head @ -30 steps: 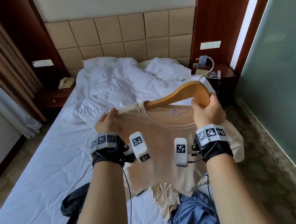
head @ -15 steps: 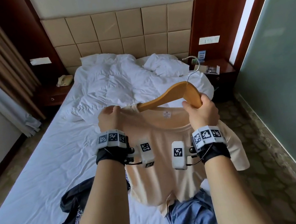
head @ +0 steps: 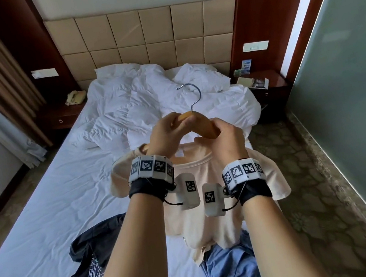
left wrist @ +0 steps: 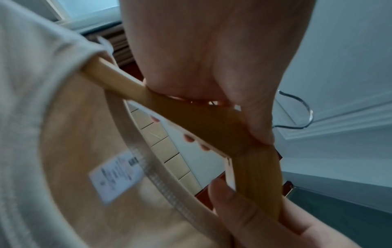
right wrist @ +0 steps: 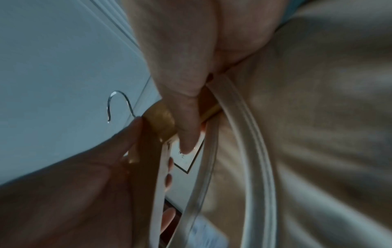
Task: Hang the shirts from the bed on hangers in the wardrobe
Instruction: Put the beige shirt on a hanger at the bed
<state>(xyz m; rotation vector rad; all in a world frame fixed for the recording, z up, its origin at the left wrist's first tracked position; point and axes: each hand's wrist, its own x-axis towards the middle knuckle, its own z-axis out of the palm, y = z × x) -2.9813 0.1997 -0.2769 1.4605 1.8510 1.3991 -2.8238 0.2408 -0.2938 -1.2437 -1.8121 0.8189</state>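
A beige T-shirt (head: 202, 219) hangs from a wooden hanger (head: 207, 127) held up over the foot of the bed. My left hand (head: 170, 127) grips the hanger's middle just under the metal hook (head: 193, 93). My right hand (head: 221, 138) grips the hanger's right arm, which shows bare above the collar. In the left wrist view the hanger's (left wrist: 127, 87) other arm runs inside the shirt's (left wrist: 42, 117) shoulder. The right wrist view shows my thumb on the wood (right wrist: 159, 120) beside the collar (right wrist: 250, 151). A dark shirt (head: 88, 261) and a blue garment (head: 232, 272) lie on the bed.
The bed (head: 46, 219) has a crumpled white duvet (head: 147, 101) and pillows at its head. Dark nightstands stand on both sides, the left one with a phone (head: 75, 98). A frosted glass wall (head: 352, 111) runs along the right, and patterned floor (head: 303, 179) lies beside the bed.
My left hand let go of the shirt's shoulder and moved to the hanger's middle. The hanger swung upright with its hook pointing up, and the shirt now hangs from it.
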